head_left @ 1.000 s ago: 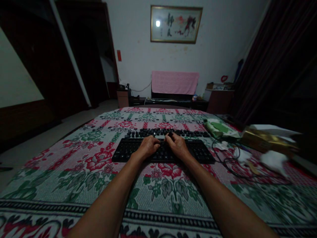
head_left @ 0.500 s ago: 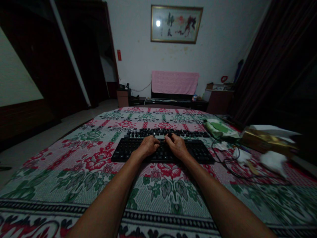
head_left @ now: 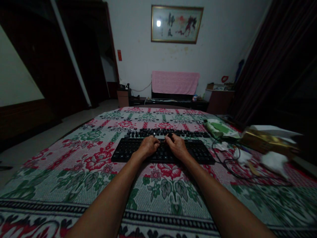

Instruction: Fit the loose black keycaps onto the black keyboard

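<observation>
A black keyboard (head_left: 198, 151) lies flat on the patterned cloth, its cable leaving on the right. Over its middle, my left hand (head_left: 149, 145) has its fingers curled and pressed together at the keys; whatever they hold is hidden. My right hand (head_left: 176, 145) is just to the right, thumb and fingers closed in a pinch. Something small and dark shows at those fingertips, too small to name. Behind the keyboard's far edge, many loose black keycaps (head_left: 190, 133) lie in an uneven row.
A floral tablecloth (head_left: 99, 185) covers the table. At right are a green-and-white tissue pack (head_left: 221, 129), a gold box (head_left: 266, 141), crumpled white tissues (head_left: 273, 161) and the looped black cable (head_left: 229, 170). A pink cloth (head_left: 175, 82) hangs by the far wall.
</observation>
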